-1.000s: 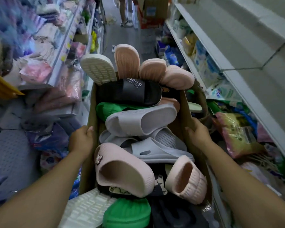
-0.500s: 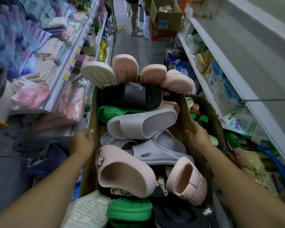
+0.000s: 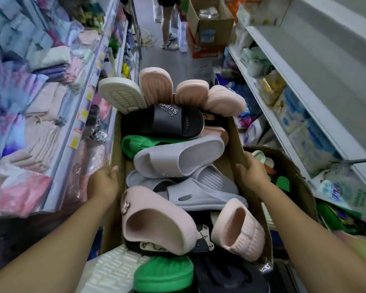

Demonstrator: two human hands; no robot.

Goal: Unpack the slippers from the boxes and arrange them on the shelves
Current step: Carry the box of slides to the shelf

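Observation:
A cardboard box (image 3: 236,144) heaped with several slippers fills the middle of the view, held up in front of me. My left hand (image 3: 103,183) grips its left wall and my right hand (image 3: 253,175) grips its right wall. On top lie a black slipper (image 3: 163,121), a grey slipper (image 3: 178,157), a green slipper (image 3: 135,143) and pink slippers (image 3: 156,220). More pink and white soles stick up at the far end.
Packed shelves (image 3: 76,115) of folded cloth line the left. White shelves (image 3: 304,98) with packaged goods run along the right. A second box (image 3: 294,172) with slippers sits low on the right. Ahead, a person's legs (image 3: 167,28) and stacked cartons (image 3: 209,32) stand in the aisle.
The box and I have moved forward along the aisle; the shelves slid past and the second box on the right came into view. Both hands keep their hold on the box walls.

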